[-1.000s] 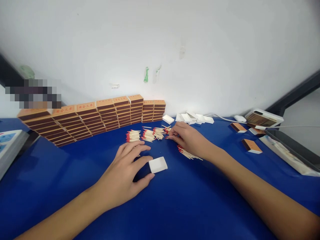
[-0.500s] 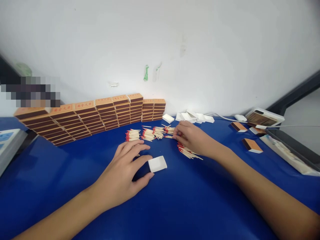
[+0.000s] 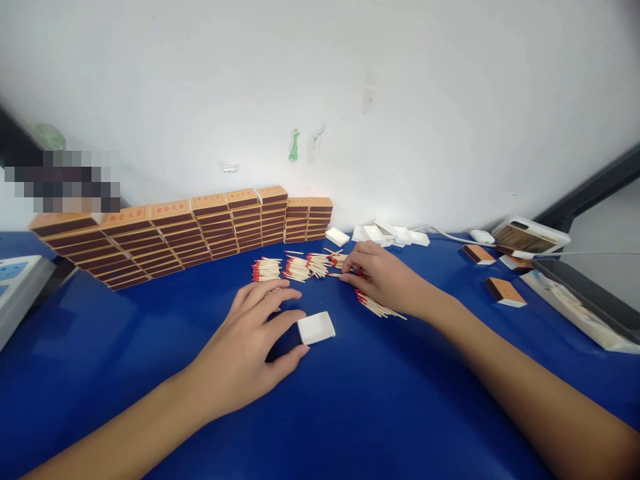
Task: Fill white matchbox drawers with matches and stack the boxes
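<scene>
My left hand (image 3: 250, 343) rests on the blue table (image 3: 350, 413), thumb and forefinger closed on the left end of a small white matchbox tray (image 3: 316, 328). My right hand (image 3: 383, 277) lies palm down over loose red-tipped matches (image 3: 300, 267), its fingers curled together and pinching at a few of them. More matches (image 3: 380, 308) stick out from under that hand. The matches lie in small bundles between the tray and the stacked boxes.
Orange-brown matchboxes (image 3: 200, 230) are stacked in rows along the white wall. Several empty white trays (image 3: 385, 235) lie at the back. Loose matchbox sleeves (image 3: 505, 292) sit at the right beside a phone (image 3: 530, 237), a cable and a flat tray (image 3: 580, 300).
My right hand has shifted slightly over the matches, its fingers gathering them. My left hand and the white tray have stayed put.
</scene>
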{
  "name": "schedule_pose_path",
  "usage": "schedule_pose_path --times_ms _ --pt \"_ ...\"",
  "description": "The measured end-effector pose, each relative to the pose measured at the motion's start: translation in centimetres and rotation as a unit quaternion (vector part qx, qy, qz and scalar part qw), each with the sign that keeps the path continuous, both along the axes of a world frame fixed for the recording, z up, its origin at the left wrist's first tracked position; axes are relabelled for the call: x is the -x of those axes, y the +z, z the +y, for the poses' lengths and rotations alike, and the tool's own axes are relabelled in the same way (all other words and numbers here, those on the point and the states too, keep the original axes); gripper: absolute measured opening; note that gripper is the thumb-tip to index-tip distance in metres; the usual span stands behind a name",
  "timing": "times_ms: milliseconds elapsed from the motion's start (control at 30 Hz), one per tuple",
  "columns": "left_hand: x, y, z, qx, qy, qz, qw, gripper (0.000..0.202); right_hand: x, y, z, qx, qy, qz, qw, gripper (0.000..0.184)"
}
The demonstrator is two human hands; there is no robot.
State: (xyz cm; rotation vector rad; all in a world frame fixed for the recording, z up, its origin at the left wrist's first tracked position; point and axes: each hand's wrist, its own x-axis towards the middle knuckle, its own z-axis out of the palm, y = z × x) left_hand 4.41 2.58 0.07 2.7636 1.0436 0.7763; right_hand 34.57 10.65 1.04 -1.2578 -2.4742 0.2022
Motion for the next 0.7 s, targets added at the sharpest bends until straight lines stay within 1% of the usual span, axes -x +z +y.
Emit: schedule_pose_path --times_ms 100,233,433,533,700 --pt "-0.05 -0.02 0.03 0.000 0.003 0.001 1.000 0.024 0.12 -0.24 0.05 0.004 0.005 -0.007 1.000 0.019" --pt "-0.09 -0.09 0.07 -0.003 0.008 0.003 1.000 0.023 0.22 -0.44 -0.08 -0.006 0.014 -0.012 1.000 0.018" --pt "-0.01 0.05 0.04 0.002 0.010 0.007 1.000 0.024 0.79 0.18 -0.73 0.004 0.021 -0.014 1.000 0.019" --pt "-0.01 0.00 0.06 0.001 0.008 0.007 1.000 0.024 0.86 0.22 -0.80 0.011 0.023 -0.012 1.000 0.021" --pt "0.02 -0.17 0.05 0.001 0.005 0.003 1.000 0.024 0.53 -0.37 -0.47 -0.016 0.011 -0.002 1.000 0.018"
